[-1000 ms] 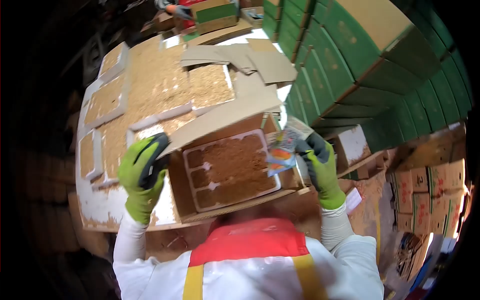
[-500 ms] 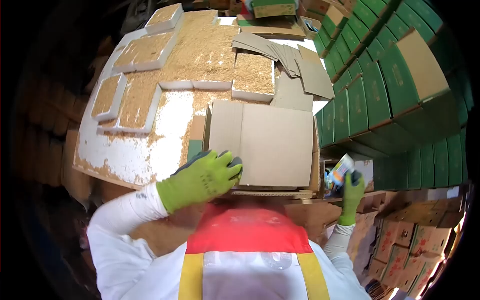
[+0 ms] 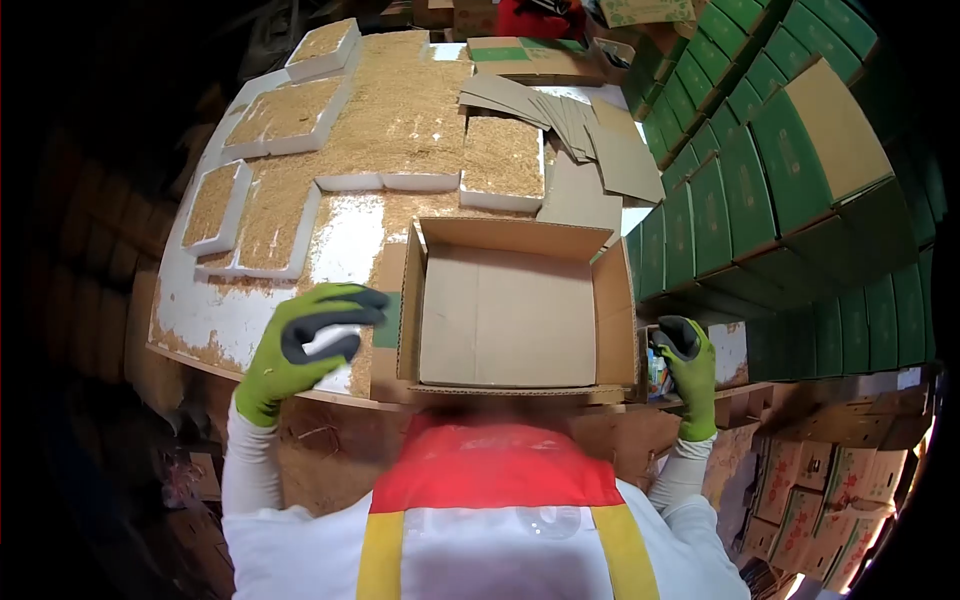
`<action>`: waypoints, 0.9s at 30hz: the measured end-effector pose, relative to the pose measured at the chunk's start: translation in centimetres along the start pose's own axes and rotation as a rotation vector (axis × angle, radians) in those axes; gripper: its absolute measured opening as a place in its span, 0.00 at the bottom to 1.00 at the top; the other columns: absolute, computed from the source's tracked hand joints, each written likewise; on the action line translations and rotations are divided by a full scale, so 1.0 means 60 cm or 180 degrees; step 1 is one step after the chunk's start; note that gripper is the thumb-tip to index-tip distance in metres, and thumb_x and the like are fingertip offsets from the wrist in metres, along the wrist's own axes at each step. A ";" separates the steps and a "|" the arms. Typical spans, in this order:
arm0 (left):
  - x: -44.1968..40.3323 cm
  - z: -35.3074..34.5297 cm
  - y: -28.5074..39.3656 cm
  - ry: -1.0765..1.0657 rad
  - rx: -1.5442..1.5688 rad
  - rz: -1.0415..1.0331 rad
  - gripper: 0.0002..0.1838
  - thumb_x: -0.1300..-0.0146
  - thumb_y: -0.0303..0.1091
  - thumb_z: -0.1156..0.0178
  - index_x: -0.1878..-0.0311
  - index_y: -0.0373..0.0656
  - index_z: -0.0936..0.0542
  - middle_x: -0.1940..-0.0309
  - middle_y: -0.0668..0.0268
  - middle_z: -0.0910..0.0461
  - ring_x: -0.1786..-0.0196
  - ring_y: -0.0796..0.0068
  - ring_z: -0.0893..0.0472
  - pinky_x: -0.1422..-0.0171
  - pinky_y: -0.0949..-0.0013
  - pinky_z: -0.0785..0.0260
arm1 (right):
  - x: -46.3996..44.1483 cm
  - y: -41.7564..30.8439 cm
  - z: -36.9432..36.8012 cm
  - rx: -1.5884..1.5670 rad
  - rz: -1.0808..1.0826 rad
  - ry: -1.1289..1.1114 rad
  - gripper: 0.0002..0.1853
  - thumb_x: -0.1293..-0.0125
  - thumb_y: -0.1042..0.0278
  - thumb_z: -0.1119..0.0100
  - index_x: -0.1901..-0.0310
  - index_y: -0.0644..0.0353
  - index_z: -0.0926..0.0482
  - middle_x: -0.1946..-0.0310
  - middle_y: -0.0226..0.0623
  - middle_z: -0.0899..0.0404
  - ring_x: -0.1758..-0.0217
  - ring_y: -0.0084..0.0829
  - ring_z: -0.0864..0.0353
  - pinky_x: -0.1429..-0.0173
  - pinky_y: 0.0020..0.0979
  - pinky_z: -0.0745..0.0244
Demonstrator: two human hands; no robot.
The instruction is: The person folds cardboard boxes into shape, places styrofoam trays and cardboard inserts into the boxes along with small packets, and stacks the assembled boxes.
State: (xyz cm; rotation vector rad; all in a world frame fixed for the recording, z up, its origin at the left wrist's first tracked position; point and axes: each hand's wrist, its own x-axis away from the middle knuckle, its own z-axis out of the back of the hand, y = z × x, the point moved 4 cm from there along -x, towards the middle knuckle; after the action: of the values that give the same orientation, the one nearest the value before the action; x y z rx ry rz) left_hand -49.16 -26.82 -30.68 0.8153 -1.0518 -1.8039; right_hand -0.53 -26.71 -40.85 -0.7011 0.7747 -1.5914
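Note:
An open cardboard box [image 3: 615, 310] stands at the table's front edge, with a flat cardboard sheet [image 3: 510, 320] lying inside it. Left of the box, my left hand [image 3: 315, 345] in a green and grey glove hovers over the table, fingers curved apart, holding nothing. My right hand [image 3: 688, 365], gloved alike, is just right of the box, above a small container holding colourful packets [image 3: 657, 372]. Its fingers are bent, and nothing shows between them. The sheet covers whatever lies beneath it.
White trays [image 3: 500, 203] of tan crumbly material fill the table's back and left. Loose cardboard sheets [image 3: 628, 155] lie behind the box. Stacked green boxes [image 3: 735, 200] rise at the right, with printed cartons [image 3: 800, 510] lower down. Part of a person in red [image 3: 540, 20] shows at the back.
The cardboard sheet has gone down flat into the box. My left hand has let go and drawn back left. The packet has left my right hand, which remains by the container.

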 end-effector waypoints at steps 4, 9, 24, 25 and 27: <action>0.009 -0.089 -0.166 0.0828 0.0798 0.0949 0.37 0.40 0.37 0.31 0.28 0.39 0.33 0.36 0.60 0.26 0.37 0.73 0.28 0.36 0.66 0.31 | -0.046 -0.012 -0.101 -0.2248 0.0283 -0.0466 0.29 0.40 0.68 0.28 0.39 0.66 0.29 0.51 0.32 0.20 0.50 0.24 0.21 0.43 0.29 0.24; -0.021 -0.222 -0.204 0.1170 -0.0627 0.0864 0.43 0.42 0.39 0.29 0.29 0.31 0.39 0.41 0.59 0.26 0.43 0.67 0.25 0.39 0.64 0.29 | -0.027 -0.076 -0.216 -0.2087 -0.0985 -0.1025 0.34 0.44 0.68 0.23 0.39 0.68 0.29 0.51 0.39 0.20 0.42 0.27 0.24 0.39 0.32 0.25; -0.299 -0.172 -0.013 -0.0395 0.3176 -0.1175 0.27 0.23 0.43 0.57 0.26 0.39 0.39 0.26 0.57 0.38 0.27 0.61 0.35 0.23 0.55 0.42 | -0.026 -0.326 0.209 -0.0214 0.3106 0.1846 0.29 0.34 0.62 0.37 0.34 0.64 0.33 0.42 0.47 0.29 0.38 0.44 0.29 0.33 0.39 0.35; -0.348 -0.184 0.067 -0.0697 0.3593 -0.1053 0.29 0.23 0.47 0.57 0.25 0.45 0.39 0.25 0.59 0.40 0.26 0.60 0.37 0.23 0.51 0.43 | 0.000 -0.325 0.289 -0.0182 0.3319 0.2672 0.26 0.33 0.66 0.39 0.37 0.64 0.31 0.45 0.43 0.28 0.42 0.38 0.26 0.38 0.34 0.31; -0.443 -0.199 0.159 -0.0949 0.3643 -0.1163 0.29 0.24 0.49 0.56 0.25 0.46 0.39 0.26 0.59 0.38 0.27 0.58 0.36 0.24 0.48 0.43 | 0.002 -0.280 0.434 -0.0741 0.3112 0.3949 0.18 0.31 0.74 0.41 0.41 0.64 0.29 0.51 0.35 0.25 0.50 0.27 0.21 0.47 0.25 0.25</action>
State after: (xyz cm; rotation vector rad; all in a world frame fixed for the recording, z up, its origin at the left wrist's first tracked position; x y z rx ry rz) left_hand -24.94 -9.15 -24.38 1.4843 -2.3238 -1.5244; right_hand 10.17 -27.71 -11.76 0.6183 1.8401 -0.8586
